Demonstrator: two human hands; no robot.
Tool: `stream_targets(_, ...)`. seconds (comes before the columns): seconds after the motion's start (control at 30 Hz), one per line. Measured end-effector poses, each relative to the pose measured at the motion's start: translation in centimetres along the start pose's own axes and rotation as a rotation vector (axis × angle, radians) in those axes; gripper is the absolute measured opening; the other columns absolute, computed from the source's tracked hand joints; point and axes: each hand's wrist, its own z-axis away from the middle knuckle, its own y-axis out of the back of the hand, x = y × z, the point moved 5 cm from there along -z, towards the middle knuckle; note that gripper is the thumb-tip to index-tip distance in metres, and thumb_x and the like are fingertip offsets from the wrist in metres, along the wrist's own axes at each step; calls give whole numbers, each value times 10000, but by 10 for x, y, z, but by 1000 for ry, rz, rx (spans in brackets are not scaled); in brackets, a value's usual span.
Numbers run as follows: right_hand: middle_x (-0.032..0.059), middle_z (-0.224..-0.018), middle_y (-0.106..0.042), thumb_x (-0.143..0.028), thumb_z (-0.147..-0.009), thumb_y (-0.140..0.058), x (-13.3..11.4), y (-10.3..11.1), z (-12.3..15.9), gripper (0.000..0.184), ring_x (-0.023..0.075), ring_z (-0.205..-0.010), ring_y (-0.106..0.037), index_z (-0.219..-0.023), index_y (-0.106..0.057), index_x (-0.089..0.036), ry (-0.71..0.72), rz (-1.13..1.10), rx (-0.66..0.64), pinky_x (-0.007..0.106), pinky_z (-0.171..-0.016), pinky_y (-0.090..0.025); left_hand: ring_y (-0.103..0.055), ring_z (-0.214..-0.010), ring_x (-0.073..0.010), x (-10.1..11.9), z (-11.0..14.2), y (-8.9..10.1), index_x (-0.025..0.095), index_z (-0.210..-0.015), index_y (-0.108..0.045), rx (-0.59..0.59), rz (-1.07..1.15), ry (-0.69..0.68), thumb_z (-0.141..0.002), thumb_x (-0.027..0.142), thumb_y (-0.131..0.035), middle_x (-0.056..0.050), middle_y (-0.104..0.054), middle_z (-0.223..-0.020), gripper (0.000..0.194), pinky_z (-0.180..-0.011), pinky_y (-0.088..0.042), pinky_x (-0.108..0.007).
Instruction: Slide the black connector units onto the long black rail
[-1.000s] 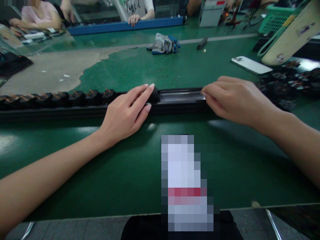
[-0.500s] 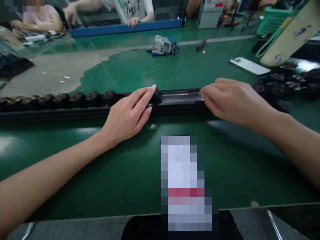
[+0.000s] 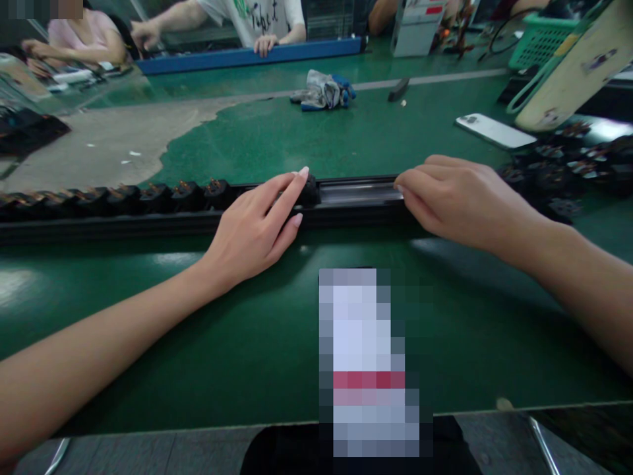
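Note:
A long black rail (image 3: pixel 356 212) lies across the table, with an open channel along its top. Several black socket modules with copper contacts (image 3: pixel 182 192) sit in a row in its left part. My left hand (image 3: pixel 257 221) reaches over the rail, its thumb at the front and fingers over the top, gripping a black socket module (image 3: pixel 311 189) partly hidden by the fingers. At the rail's right part my right hand (image 3: pixel 452 194) is closed, fingertips pinched on the rail; whether a small piece is between them is hidden. Bare channel shows between the hands.
Loose black modules (image 3: pixel 568 161) are piled at the right, near a white phone (image 3: pixel 494 131) and a green basket (image 3: pixel 546 43). Grey-blue gloves (image 3: pixel 324 91) lie farther back. Across the table, people sit or stand by a blue bar (image 3: pixel 252 56).
Almost nothing differs. The view has shifted very slightly, and both hands keep their places on the rail.

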Motion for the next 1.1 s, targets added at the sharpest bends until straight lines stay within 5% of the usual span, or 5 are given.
stream_targets(0.3,158,-903,-692,-191,-1051,-387,-4,1,-1,313,255,-856,-585,-974,-683,-123,2,46,-45,384,-720,-424,-542,-1434,-366,1,1,0,145,-1732,-225,-3,-24,3,-1096,351,-368,-208,-466,-1641,684,-1176,-490,-541)
stream_targets(0.7,128,-865,-690,-291,-1072,-401,-1,1,-1,322,279,-870,-568,-941,-689,-233,-45,-102,-14,416,-741,-433,-582,-1390,-354,2,0,-1,133,-1730,-234,-22,-17,15,-1101,375,-368,-218,-461,-1646,687,-1139,-522,-507)
stream_targets(1.1,154,-889,-691,-198,-1037,-388,-3,1,-2,312,263,-850,-568,-972,-688,-145,19,24,-58,387,-729,-431,-531,-1474,-353,3,-1,0,113,-1674,-305,-8,28,27,-1096,397,-392,-219,-475,-1653,649,-1203,-475,-535)
